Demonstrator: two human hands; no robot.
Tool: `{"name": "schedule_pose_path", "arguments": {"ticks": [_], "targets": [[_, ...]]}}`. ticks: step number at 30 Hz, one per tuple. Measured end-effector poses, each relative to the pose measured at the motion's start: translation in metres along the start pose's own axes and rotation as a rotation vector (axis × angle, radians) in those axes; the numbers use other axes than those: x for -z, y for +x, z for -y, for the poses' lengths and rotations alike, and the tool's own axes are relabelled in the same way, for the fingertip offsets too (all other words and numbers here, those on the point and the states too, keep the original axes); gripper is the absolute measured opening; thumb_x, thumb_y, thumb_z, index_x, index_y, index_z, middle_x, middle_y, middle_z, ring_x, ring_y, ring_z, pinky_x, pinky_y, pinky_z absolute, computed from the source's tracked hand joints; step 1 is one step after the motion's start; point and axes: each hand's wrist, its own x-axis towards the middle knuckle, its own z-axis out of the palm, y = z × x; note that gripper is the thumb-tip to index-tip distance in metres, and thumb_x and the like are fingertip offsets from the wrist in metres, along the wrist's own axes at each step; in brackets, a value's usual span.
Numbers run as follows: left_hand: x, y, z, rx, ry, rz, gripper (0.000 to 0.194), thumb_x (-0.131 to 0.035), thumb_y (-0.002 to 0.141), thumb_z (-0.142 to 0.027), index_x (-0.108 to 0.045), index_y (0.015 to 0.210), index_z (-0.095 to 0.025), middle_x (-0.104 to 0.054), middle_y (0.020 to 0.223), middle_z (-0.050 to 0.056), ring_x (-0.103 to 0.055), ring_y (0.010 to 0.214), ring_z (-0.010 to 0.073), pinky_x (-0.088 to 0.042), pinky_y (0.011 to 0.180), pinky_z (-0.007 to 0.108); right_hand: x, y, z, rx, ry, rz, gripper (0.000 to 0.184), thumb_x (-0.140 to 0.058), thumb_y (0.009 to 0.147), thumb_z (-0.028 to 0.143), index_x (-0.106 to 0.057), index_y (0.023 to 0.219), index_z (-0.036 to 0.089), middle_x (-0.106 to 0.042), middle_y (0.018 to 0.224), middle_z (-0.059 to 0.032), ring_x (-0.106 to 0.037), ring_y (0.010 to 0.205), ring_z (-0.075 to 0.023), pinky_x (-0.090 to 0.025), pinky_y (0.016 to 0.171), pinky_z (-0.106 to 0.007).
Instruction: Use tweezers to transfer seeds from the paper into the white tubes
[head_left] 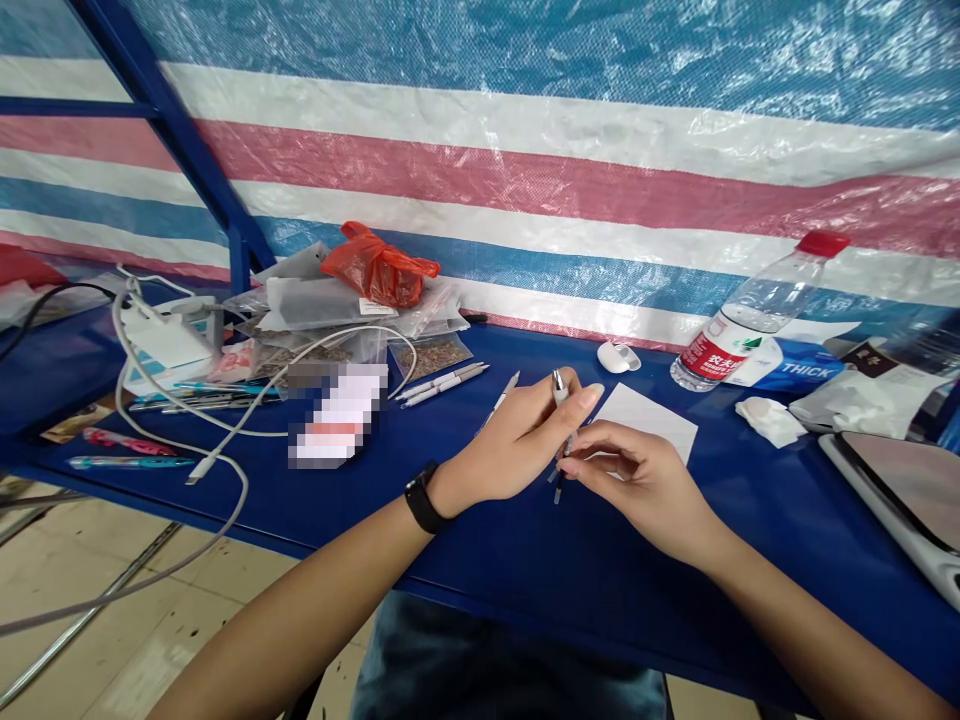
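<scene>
My left hand (517, 440), with a black band on its wrist, is closed around a pen (559, 388). The pen's silver end sticks up beside the thumb. My right hand (649, 485) pinches near the lower end of this pen, thumb against fingertips. A thin dark piece (557, 492) shows just below the fingers; whether it is joined to the pen I cannot tell. Under and behind the hands lies a white sheet of paper (660, 418). Another white pen (504, 398) rests on the blue table (525, 580), partly hidden by my left hand.
Two white pens (444, 384) lie left of my hands, near a pixelated white item (341, 415). White cables (247, 480), bags of small parts (431, 353) and a red bag (382, 268) fill the left. A bottle (739, 330), earbud case (618, 357) and tissue (770, 421) stand right.
</scene>
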Motion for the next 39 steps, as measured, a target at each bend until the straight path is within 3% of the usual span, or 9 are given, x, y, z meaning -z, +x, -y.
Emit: {"name": "schedule_pose_path", "arguments": {"ticks": [9, 15, 20, 25, 29, 34, 39], "targets": [[0.000, 0.000, 0.002, -0.037, 0.028, -0.004, 0.036, -0.043, 0.106, -0.040, -0.038, 0.075, -0.021, -0.040, 0.063, -0.007, -0.040, 0.059, 0.0102, -0.033, 0.062, 0.027, 0.000, -0.001, -0.001, 0.021, -0.014, -0.007, 0.016, -0.076, 0.086, 0.037, -0.072, 0.086, 0.022, -0.077, 0.084, -0.0034, -0.075, 0.076, -0.0195, -0.066, 0.073, -0.031], [-0.003, -0.002, 0.006, -0.030, 0.176, 0.097, 0.037, -0.044, 0.106, -0.038, -0.036, 0.074, -0.021, -0.036, 0.063, -0.007, -0.038, 0.057, 0.0104, -0.028, 0.060, 0.029, 0.000, 0.001, 0.001, 0.037, -0.046, 0.016, 0.014, -0.073, 0.087, 0.034, -0.073, 0.088, 0.020, -0.078, 0.085, -0.0039, -0.076, 0.078, -0.0206, -0.067, 0.073, -0.032], [-0.007, -0.013, 0.006, -0.013, 0.192, 0.008, 0.034, -0.046, 0.106, -0.035, -0.043, 0.076, -0.020, -0.044, 0.069, -0.005, -0.044, 0.063, 0.0110, -0.033, 0.063, 0.028, -0.003, 0.000, 0.000, 0.004, -0.051, -0.017, 0.010, -0.074, 0.083, 0.031, -0.072, 0.082, 0.021, -0.078, 0.083, -0.0026, -0.076, 0.078, -0.0202, -0.065, 0.071, -0.030], [-0.010, -0.025, 0.002, 0.006, 0.285, -0.019, 0.028, -0.047, 0.105, -0.030, -0.047, 0.079, -0.020, -0.050, 0.071, -0.005, -0.048, 0.065, 0.0119, -0.035, 0.063, 0.028, -0.009, -0.004, -0.003, 0.018, -0.055, -0.075, 0.008, -0.073, 0.083, 0.027, -0.070, 0.078, 0.022, -0.072, 0.071, 0.0008, -0.066, 0.059, -0.0137, -0.058, 0.056, -0.024], [-0.013, -0.028, 0.000, -0.007, 0.400, 0.003, 0.027, -0.045, 0.106, -0.031, -0.047, 0.081, -0.021, -0.052, 0.075, -0.004, -0.050, 0.066, 0.0130, -0.034, 0.061, 0.029, -0.012, -0.006, -0.004, 0.016, 0.035, -0.093, 0.009, -0.073, 0.081, 0.024, -0.065, 0.077, 0.022, -0.072, 0.075, 0.0007, -0.070, 0.068, -0.0148, -0.060, 0.064, -0.024], [-0.019, -0.027, 0.006, 0.011, 0.556, 0.037, 0.024, -0.040, 0.107, -0.033, -0.045, 0.087, -0.022, -0.056, 0.083, -0.001, -0.055, 0.071, 0.0158, -0.036, 0.063, 0.030, -0.011, -0.005, -0.013, -0.107, 0.069, -0.069, 0.019, -0.074, 0.077, 0.027, -0.057, 0.073, 0.021, -0.062, 0.068, 0.0031, -0.061, 0.062, -0.0130, -0.051, 0.057, -0.023], [-0.022, -0.027, 0.014, 0.071, 0.631, 0.065, 0.022, -0.039, 0.108, -0.032, -0.048, 0.091, -0.021, -0.061, 0.088, 0.001, -0.060, 0.077, 0.0188, -0.041, 0.067, 0.032, -0.010, -0.005, -0.021, -0.216, 0.022, -0.025, 0.016, -0.071, 0.074, 0.029, -0.057, 0.076, 0.020, -0.061, 0.073, 0.0018, -0.057, 0.066, -0.0145, -0.048, 0.062, -0.027]]}}
